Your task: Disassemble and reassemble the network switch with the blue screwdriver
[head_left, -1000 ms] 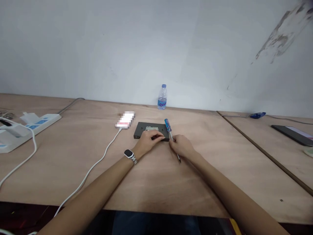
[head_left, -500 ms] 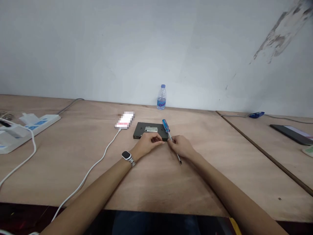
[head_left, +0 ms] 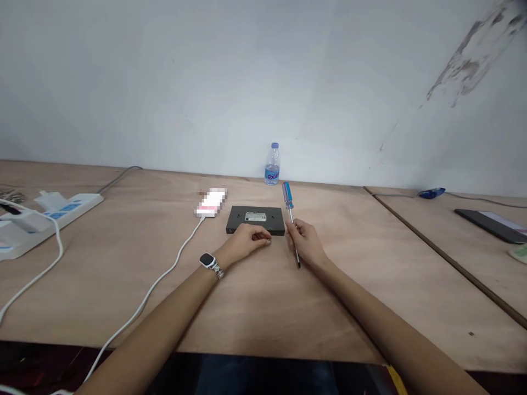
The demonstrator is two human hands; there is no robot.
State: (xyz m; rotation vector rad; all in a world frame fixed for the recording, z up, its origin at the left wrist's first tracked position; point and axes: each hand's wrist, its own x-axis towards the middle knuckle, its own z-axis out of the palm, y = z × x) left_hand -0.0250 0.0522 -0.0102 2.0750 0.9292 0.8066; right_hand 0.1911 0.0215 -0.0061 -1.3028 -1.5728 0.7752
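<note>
A flat dark box (head_left: pixel 272 215) with a white label and small slots on its upper face lies on the wooden table. At its near edge is my left hand (head_left: pixel 249 239), thumb and fingers curled together in a pinch; anything between the fingertips is too small to make out. A screwdriver (head_left: pixel 287 193) with a clear blue-and-red handle is in my right hand (head_left: pixel 307 241), just right of the box. I grip it by its metal shaft, handle pointing away from me and the dark tip toward me.
Left of the box lies a phone (head_left: pixel 211 203) on a white charging cable (head_left: pixel 168 269). A water bottle (head_left: pixel 272 167) stands by the wall. At far left is a white power strip (head_left: pixel 84 206) with plugs. A dark tablet-like slab (head_left: pixel 486 222) lies beyond the table seam at right.
My right hand has moved slightly right, away from the box, and the screwdriver has turned more upright in view. My left hand has shifted a little left, still in a pinch.
</note>
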